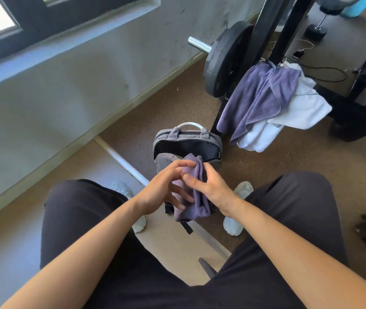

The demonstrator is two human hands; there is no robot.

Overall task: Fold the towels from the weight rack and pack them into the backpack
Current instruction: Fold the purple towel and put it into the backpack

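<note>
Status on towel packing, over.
Right hand grips folded purple cloth towel, left hand pressing it. Open grey fabric backpack below, unobstructed. Draped purple towel, white towel on black rack.

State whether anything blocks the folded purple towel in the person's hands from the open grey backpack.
Nothing visible does. The folded purple cloth towel, gripped by the right hand and touched by the left hand, hangs above the grey fabric backpack, whose top gapes open.

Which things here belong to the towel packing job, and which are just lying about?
For the job: small purple towel, gripped by the right hand, left hand on it; open grey backpack; large purple towel and white towel draped on the weight rack.
Lying about: weight plate, dumbbell, phone.
</note>
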